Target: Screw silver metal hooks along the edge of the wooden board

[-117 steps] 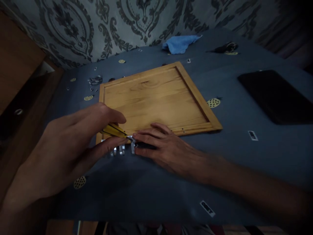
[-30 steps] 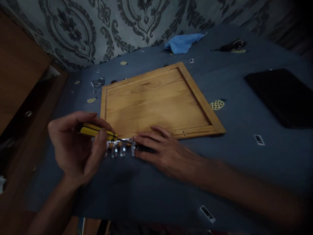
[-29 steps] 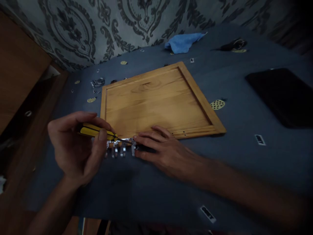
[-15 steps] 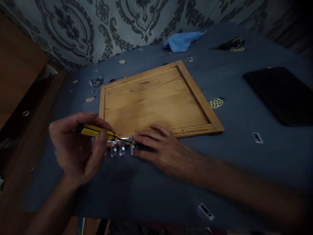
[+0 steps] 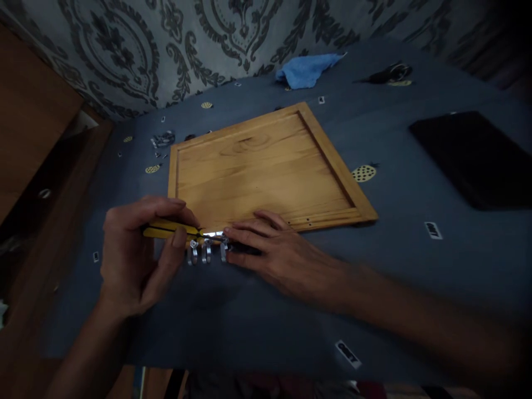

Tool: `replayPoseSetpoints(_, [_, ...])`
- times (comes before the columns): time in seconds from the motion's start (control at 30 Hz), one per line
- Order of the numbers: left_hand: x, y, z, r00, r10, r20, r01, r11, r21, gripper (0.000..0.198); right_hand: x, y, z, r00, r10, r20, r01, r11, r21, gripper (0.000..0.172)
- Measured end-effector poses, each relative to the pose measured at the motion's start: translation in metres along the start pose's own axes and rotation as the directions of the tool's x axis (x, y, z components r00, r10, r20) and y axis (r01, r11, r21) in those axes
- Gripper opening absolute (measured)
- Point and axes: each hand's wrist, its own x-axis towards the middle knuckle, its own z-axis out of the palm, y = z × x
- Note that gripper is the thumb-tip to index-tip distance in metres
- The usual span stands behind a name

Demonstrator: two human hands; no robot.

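Observation:
A framed wooden panel (image 5: 257, 166) lies flat on the blue patterned cloth. Along its near edge is a metal strip with several curved silver hooks (image 5: 206, 250). My left hand (image 5: 143, 255) grips a yellow and black screwdriver (image 5: 166, 228) between thumb and fingers, its shaft pointing right to the hook nearest my right hand. My right hand (image 5: 274, 249) rests on the panel's near edge, fingertips at that same hook; a dark object (image 5: 245, 249), too dim to identify, sits between its fingers.
Behind the panel lie a blue cloth (image 5: 307, 71) and a dark tool (image 5: 386, 73). A black flat object (image 5: 474, 158) is at the right. Small metal parts (image 5: 163, 139) and screws sit at the back left, near a wooden cabinet (image 5: 33, 111).
My left hand has shifted slightly right, and the screwdriver's handle has turned in its fingers. My right hand stays nearly in place.

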Motion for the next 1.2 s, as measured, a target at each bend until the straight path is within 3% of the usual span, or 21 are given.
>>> replayPoseSetpoints(0.17, [0.002,0.003,-0.005,0.997,0.010,0.075,-0.012,1.000,0.021,0.046,0.000,0.001,0.003,0.999,-0.023,-0.034,0.022,0.999,-0.027,0.027])
replayPoseSetpoints(0.33, [0.003,0.007,-0.005,0.990,-0.018,0.137,0.012,0.999,0.044,0.034,0.000,0.001,0.003,0.998,-0.033,-0.047,0.032,0.999,-0.019,0.027])
replayPoseSetpoints(0.43, [0.002,0.009,-0.004,0.991,-0.011,0.133,0.011,1.000,0.000,0.038,-0.001,0.001,0.003,0.999,-0.027,-0.038,0.027,1.000,-0.009,0.028])
replayPoseSetpoints(0.53, [0.003,0.015,0.000,0.987,-0.135,0.090,0.145,0.982,-0.117,0.034,-0.001,0.001,0.002,1.000,-0.020,-0.017,0.020,1.000,-0.007,0.029])
replayPoseSetpoints(0.63, [0.009,0.023,0.007,0.954,-0.281,0.101,0.299,0.905,-0.304,0.014,-0.001,0.000,0.000,1.000,-0.015,0.007,0.015,1.000,-0.016,0.030])
replayPoseSetpoints(0.73, [0.016,0.030,0.017,0.926,-0.363,0.107,0.366,0.786,-0.498,0.002,0.000,-0.001,-0.004,0.999,-0.019,0.026,0.019,1.000,-0.016,0.033])
replayPoseSetpoints(0.9, [0.029,0.032,0.035,0.863,-0.494,0.103,0.407,0.561,-0.721,0.020,0.001,-0.001,-0.006,0.999,-0.023,0.044,0.023,1.000,-0.003,0.034])
replayPoseSetpoints(1.0, [0.035,0.030,0.040,0.858,-0.499,0.120,0.405,0.516,-0.755,0.031,0.001,-0.001,-0.005,0.999,-0.021,0.031,0.021,1.000,-0.013,0.031])
replayPoseSetpoints(1.2, [0.039,0.026,0.044,0.884,-0.456,0.105,0.355,0.508,-0.785,0.027,0.000,-0.001,-0.005,1.000,-0.011,0.021,0.012,0.999,-0.032,0.030])
